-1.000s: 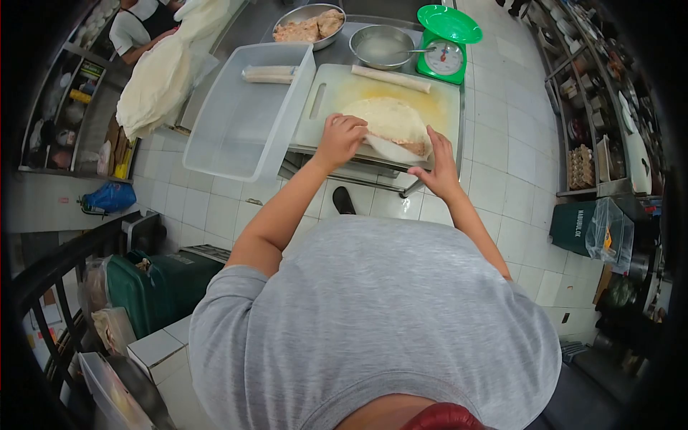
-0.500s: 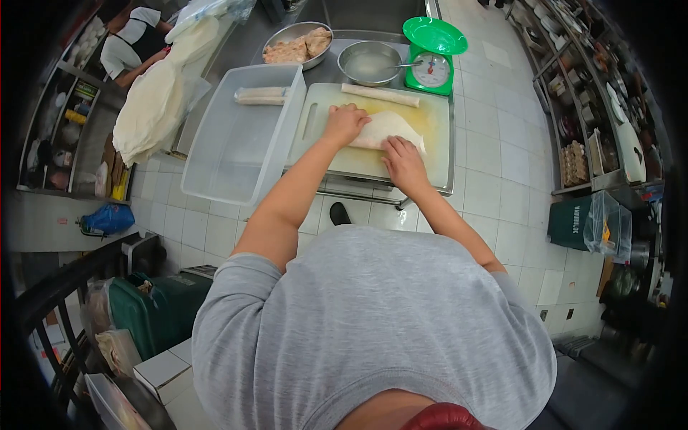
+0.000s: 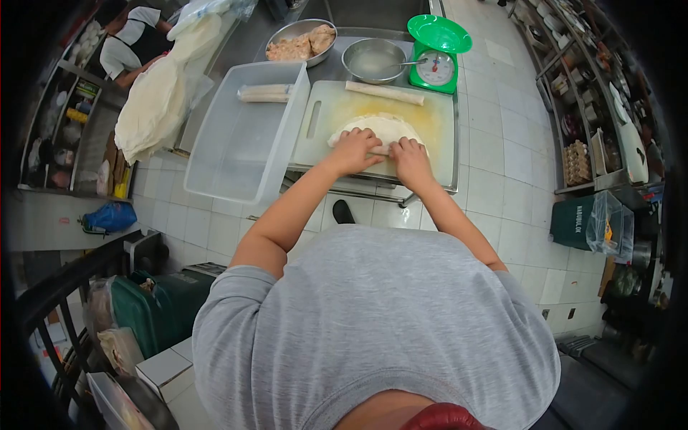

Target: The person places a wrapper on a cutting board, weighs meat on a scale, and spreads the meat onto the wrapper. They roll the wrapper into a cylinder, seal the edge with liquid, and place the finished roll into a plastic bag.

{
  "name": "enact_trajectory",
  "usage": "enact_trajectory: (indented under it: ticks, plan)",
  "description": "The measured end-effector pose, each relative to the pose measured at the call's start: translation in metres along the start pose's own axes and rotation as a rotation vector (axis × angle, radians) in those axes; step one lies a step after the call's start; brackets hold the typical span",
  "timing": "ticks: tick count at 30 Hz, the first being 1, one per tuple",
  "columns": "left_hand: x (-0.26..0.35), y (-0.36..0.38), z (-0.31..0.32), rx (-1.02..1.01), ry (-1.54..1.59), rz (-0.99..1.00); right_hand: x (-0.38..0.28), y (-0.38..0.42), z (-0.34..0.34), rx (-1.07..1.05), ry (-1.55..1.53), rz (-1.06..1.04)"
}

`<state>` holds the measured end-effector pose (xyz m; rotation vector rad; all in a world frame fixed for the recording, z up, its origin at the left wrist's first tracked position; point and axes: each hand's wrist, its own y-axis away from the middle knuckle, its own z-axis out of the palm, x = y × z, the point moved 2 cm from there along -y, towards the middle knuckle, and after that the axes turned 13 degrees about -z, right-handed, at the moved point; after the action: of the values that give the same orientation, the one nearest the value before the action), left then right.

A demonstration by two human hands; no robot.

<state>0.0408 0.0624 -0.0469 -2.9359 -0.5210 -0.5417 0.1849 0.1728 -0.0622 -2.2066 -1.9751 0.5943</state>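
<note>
A thin, pale round wrapper (image 3: 387, 127) lies on the white cutting board (image 3: 304, 147), its near edge folded into a roll. My left hand (image 3: 355, 153) presses curled fingers on the left part of that near edge. Close beside it, my right hand (image 3: 412, 165) has its fingers bent over the right part. Any filling inside the fold is hidden by my fingers. A finished long roll (image 3: 384, 93) rests along the board's far edge. To the left, a clear plastic bin (image 3: 236, 150) holds a few similar rolls (image 3: 264, 93) at its far end.
Behind the board stand a metal bowl of pinkish filling (image 3: 301, 44), a bowl of cloudy liquid (image 3: 373, 61) with a spoon, and a green scale (image 3: 436, 64). A stack of wrappers (image 3: 154, 107) in plastic is at left. A co-worker (image 3: 132, 43) stands beyond it.
Both hands have come nearer to me and closer together at the wrapper's near edge. The wrapper, folded over before, now lies spread out behind the fingers.
</note>
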Motion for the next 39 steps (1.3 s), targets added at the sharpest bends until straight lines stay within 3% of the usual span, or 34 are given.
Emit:
enact_trajectory:
  ticks: [3, 9, 12, 18, 25, 30, 36, 39]
  plan:
    - [-0.009, 0.003, 0.001, 0.075, -0.029, -0.102, 0.006, 0.008, -0.003, 0.048, 0.017, -0.019]
    - [-0.011, -0.002, -0.002, -0.119, -0.076, -0.137, 0.007, 0.010, -0.010, 0.015, -0.001, -0.049]
    - [0.003, -0.009, 0.000, -0.103, -0.006, -0.029, 0.001, -0.012, -0.002, 0.006, -0.095, -0.097]
    - [-0.001, -0.009, 0.018, -0.110, -0.057, -0.045, 0.000, -0.012, 0.019, 0.013, -0.118, -0.131]
    - [-0.040, 0.021, -0.006, 0.077, 0.013, -0.139, 0.024, 0.024, -0.003, 0.104, -0.083, -0.024]
    - [-0.043, 0.022, -0.006, -0.008, -0.065, -0.163, 0.030, 0.022, 0.000, 0.031, -0.090, -0.023]
    - [-0.009, 0.010, 0.004, 0.015, 0.001, 0.019, 0.001, 0.003, -0.006, -0.040, -0.067, -0.055]
    - [-0.010, 0.005, 0.007, -0.077, 0.008, -0.055, 0.005, 0.000, 0.004, -0.067, -0.130, -0.037]
